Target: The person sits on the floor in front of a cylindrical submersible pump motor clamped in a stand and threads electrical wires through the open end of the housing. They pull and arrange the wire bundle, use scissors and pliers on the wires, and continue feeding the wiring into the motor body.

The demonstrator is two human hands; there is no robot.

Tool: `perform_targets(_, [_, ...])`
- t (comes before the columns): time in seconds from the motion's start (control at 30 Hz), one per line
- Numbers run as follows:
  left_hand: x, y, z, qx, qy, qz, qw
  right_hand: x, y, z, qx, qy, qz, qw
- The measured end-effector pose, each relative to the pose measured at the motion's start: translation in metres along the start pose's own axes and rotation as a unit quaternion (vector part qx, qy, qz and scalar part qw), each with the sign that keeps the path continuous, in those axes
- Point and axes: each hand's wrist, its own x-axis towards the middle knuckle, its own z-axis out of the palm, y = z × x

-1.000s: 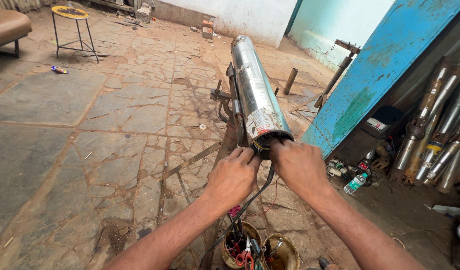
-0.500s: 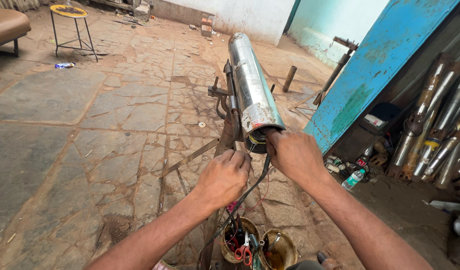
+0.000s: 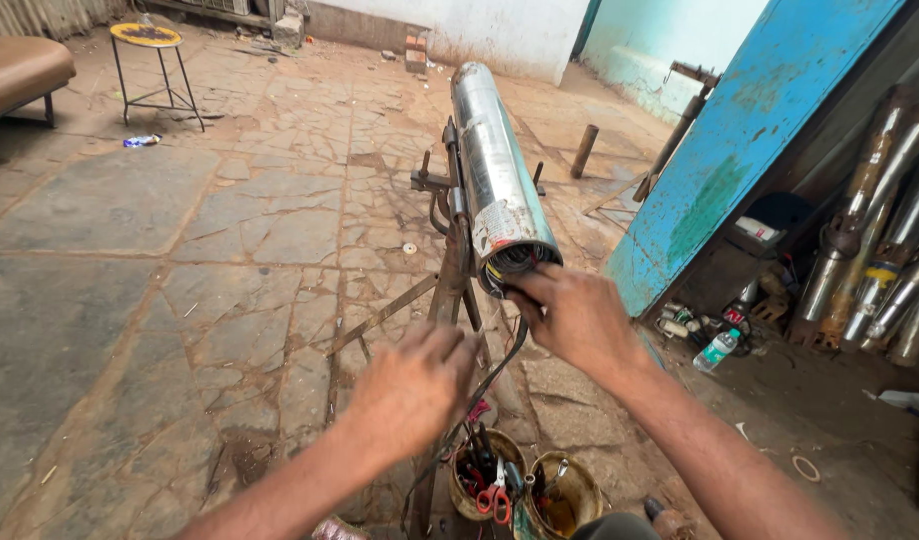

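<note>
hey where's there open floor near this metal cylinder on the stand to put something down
Left of the stand holding the steel cylinder, stone paving lies bare as far as the round stool. Crowded: the tool tins below the left hand and right hand, and the pipes beside the blue door.

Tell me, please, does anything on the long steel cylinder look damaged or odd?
Yes. The label near the open end of the steel cylinder is torn and peeling. A dark cable hangs loose from that opening, where the right hand touches it.

Right hand (image 3: 578, 318) extended forward, fingers curled; left hand (image 3: 412, 392) lower, blurred, loosely cupped.
</note>
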Motion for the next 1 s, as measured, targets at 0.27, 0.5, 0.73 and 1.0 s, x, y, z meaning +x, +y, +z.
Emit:
perform_targets(0.27, [-0.011, 0.011, 0.005, -0.022, 0.021, -0.04, 0.999, -0.005, 0.007, 0.014, 0.021, 0.034, -0.042, 0.998])
perform_targets(0.5, [-0.049, 0.026, 0.005, -0.063, 0.223, -0.112, 0.966, -0.031, 0.005, 0.045, 0.023, 0.101, -0.102, 0.989])
perform_targets(0.73, [-0.067, 0.046, 0.017, -0.086, 0.259, -0.225, 0.935, -0.057, 0.007, 0.052, 0.077, 0.162, -0.128, 0.975])
perform_targets(1.0, [-0.055, 0.044, 0.008, -0.129, 0.268, -0.267, 0.917, -0.074, 0.014, 0.075, 0.414, 0.053, 0.281, 0.864])
